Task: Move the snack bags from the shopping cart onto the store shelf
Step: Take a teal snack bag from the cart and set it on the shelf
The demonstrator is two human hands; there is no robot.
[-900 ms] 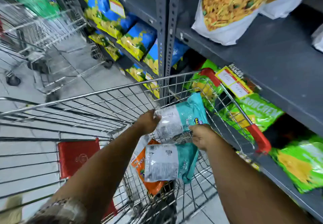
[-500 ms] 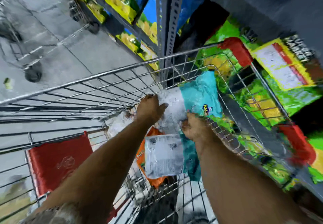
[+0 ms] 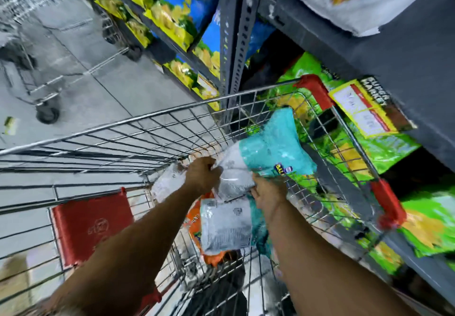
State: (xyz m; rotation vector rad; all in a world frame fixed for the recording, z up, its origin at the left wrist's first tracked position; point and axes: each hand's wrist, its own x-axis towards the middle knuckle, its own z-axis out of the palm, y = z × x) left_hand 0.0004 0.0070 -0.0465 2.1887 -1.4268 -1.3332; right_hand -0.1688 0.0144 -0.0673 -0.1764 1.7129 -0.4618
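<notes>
A: So, where are the hands?

B: Both are down in the cart (image 3: 138, 128). The left hand (image 3: 203, 176) is closed on the white end of a teal bag (image 3: 268, 150), and the right hand (image 3: 267, 193) grips the same bag from below, just beside the left.

A: Is the bag lifted?

B: It sits inside the basket, near the far right corner, tilted up toward the shelf (image 3: 406, 52). Whether it rests on anything, I cannot tell.

A: What else is in the cart?

B: A second teal bag (image 3: 225, 227) lies lower, white back facing up, on top of an orange bag (image 3: 194, 219). Another white pack (image 3: 167, 185) shows behind the left wrist. A red flap (image 3: 91, 227) is at the near end.

A: And the shelf?

B: Grey, to the right of the cart. A white bag (image 3: 357, 0) lies on its top board. Green bags (image 3: 384, 143) fill the level below, with a yellow tag (image 3: 362, 111) on the edge. Blue-and-yellow bags (image 3: 184, 20) sit farther along. The view is blurred.
</notes>
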